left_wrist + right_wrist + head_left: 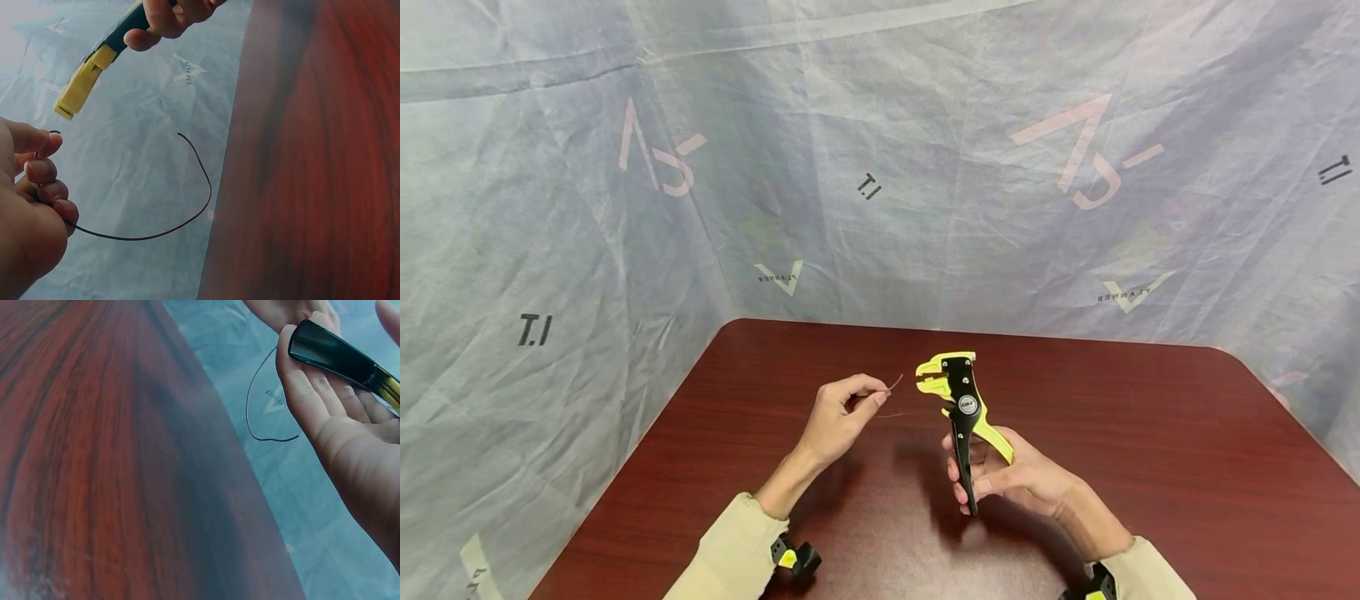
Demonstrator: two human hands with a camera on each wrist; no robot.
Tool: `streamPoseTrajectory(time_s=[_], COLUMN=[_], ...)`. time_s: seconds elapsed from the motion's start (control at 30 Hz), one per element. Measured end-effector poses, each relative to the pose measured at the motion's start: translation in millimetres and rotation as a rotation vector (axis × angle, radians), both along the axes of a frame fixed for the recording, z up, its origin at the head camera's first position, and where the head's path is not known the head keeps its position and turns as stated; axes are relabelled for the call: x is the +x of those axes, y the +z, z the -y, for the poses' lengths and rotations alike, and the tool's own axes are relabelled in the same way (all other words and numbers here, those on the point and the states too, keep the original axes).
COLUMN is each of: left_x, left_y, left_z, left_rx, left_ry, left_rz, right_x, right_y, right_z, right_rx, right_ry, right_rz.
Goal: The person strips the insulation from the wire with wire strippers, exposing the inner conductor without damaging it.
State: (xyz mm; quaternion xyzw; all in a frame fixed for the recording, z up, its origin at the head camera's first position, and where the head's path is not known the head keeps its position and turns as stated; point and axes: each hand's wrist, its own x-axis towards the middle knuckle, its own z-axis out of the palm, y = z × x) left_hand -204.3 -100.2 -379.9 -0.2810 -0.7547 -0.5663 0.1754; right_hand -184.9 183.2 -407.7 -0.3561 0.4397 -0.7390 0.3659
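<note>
1. Our left hand (838, 421) pinches a thin wire (210, 187), thumb and fingertips nearly meeting on it, the other fingers curled in toward the palm.
2. From the tip of that pinch, we see a short end of the wire poking out toward the tool's head, near it but apart.
3. From the lower side of the same grip, the longer length sweeps out in a wide curve to a loose end.
4. Our right hand (1030, 479) holds a yellow-and-black wire stripper (967, 406) by its handles, fingers behind and thumb in front; the grip is partly closed and the handles stand spread.
5. Above that grip rises the tool's head, its yellow jaws parted and facing our left hand.
6. Beneath both grips lies a reddish-brown table (1150, 433); beyond them hangs a pale printed cloth (925, 208).
7. Behind each grip, we wear a light sleeve (730, 542).
</note>
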Motion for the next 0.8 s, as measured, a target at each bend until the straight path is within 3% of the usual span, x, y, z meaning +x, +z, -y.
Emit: streamPoseTrajectory(time_s=[0.3,0.8], left_x=[4.3,5.4], left_y=[4.4,2.4], left_z=[-0.7,-1.3], left_rx=[-0.002,-0.028], left_ry=[-0.032,-0.074], left_rz=[0.026,-0.011], right_x=[-3.5,-4.4], right_y=[-5.6,-7.3], right_z=[1.6,1.4], right_rx=[-0.052,-0.064], right_ry=[0.099,0.117], right_rz=[0.007,0.02])
